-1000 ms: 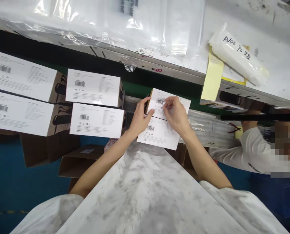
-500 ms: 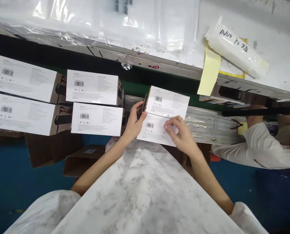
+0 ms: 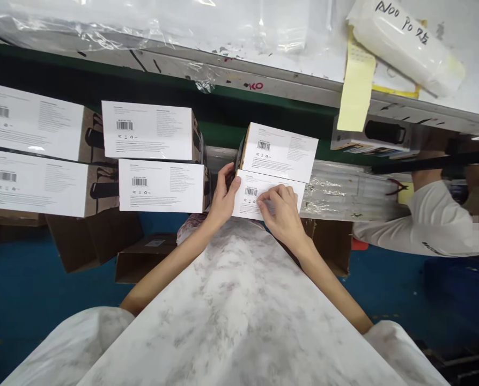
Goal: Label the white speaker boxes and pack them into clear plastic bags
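Observation:
Two white printed cartons lie side by side in front of me, the near box and the far box, each with a barcode on its upper face. At the near box's left end, my left hand grips it, thumb on the top edge and fingers down the side. My right hand is over the right part of that same box, thumb and forefinger pinched together close to the printed face. Whatever lies between those fingertips is too small to make out.
To the left stand several similar white boxes in two rows. Open brown cartons sit below. A shelf edge runs across the back, with a yellow paper slip hanging. Red-handled pliers and another person's sleeve are at right.
My right hand has moved left and lower over the near box, its fingers now pinched near the print. The left hand stays on the box's end. The camera view has shifted slightly.

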